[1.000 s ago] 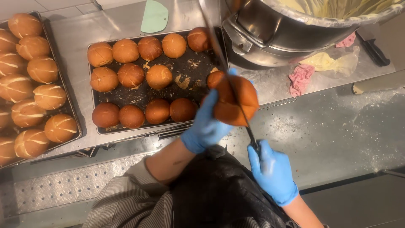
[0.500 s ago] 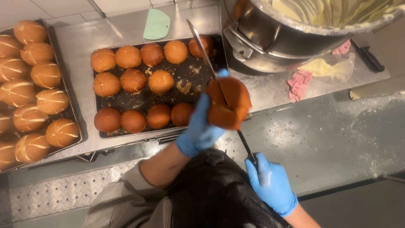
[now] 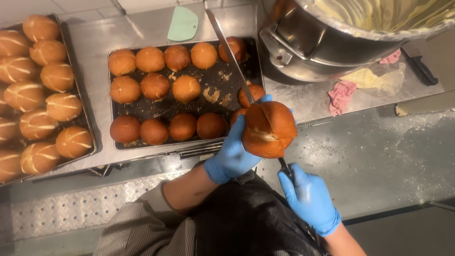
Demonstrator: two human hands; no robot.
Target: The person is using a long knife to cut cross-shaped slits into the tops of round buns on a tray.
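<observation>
On my far left sits a tray of scored rolls (image 3: 42, 99), then the dark tray (image 3: 218, 83) of plain buns. My left hand (image 3: 233, 152) lifts one bun (image 3: 269, 129) clear of the table (image 3: 379, 156), fingers cupped around it to steady the cut. My right hand (image 3: 309, 198), fingers wrapped tight, drives the long knife (image 3: 230, 52) through.

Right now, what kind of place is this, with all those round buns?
Most likely a bakery or a commercial kitchen. Metal trays full of browned buns sit on a steel counter, a big mixing bowl holds pale cream or batter, and the gloved left hand holds a bun being cut with a long knife.
</observation>
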